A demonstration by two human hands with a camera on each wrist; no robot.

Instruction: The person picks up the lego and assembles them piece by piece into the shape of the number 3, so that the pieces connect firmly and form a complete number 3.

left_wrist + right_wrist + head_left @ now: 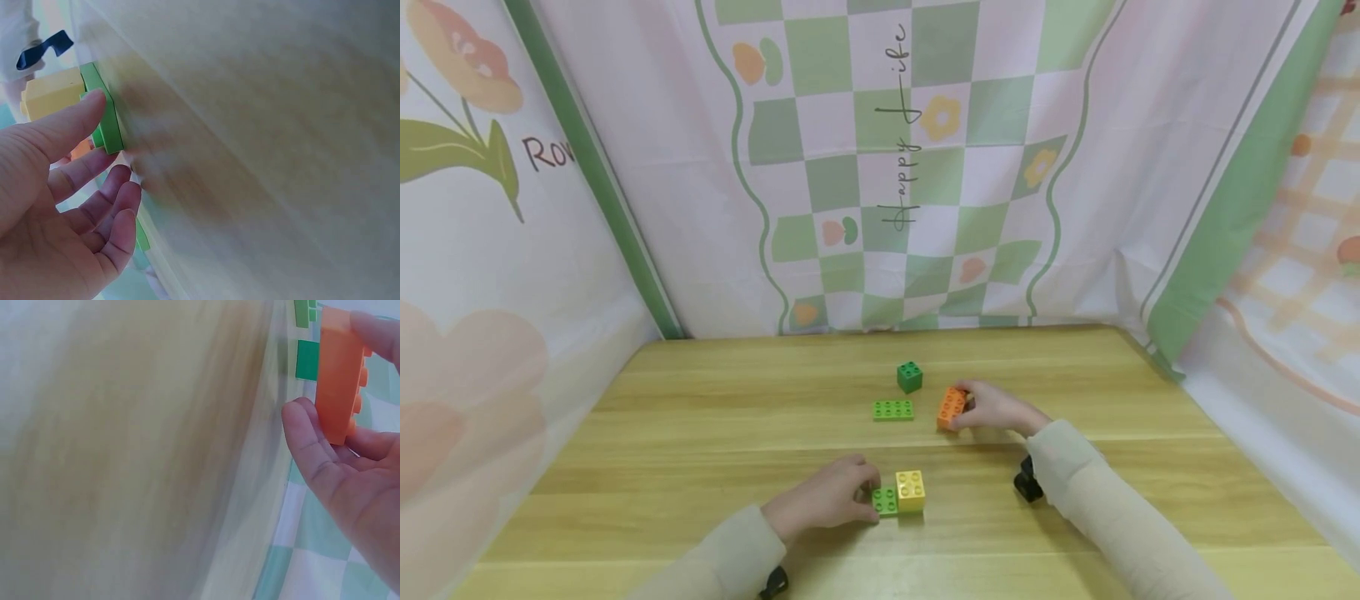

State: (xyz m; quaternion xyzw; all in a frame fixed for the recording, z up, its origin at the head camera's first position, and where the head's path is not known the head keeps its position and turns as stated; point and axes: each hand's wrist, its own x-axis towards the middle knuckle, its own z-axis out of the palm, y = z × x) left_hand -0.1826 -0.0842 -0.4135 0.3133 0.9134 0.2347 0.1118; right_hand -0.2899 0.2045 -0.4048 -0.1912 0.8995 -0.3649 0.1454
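Near the front of the table, my left hand pinches the left end of a flat light-green toy brick between thumb and fingers. A yellow square brick sits on that piece's right part, studs up; the left wrist view shows the yellow brick against the green plate. Farther back on the right, my right hand holds an orange oblong brick by its ends. In the right wrist view the orange brick appears between thumb and fingers, apparently just off the table.
Behind the hands, a second flat light-green brick lies on the wooden table. A dark-green square brick stands just beyond it. Patterned curtains hang at the table's back and sides.
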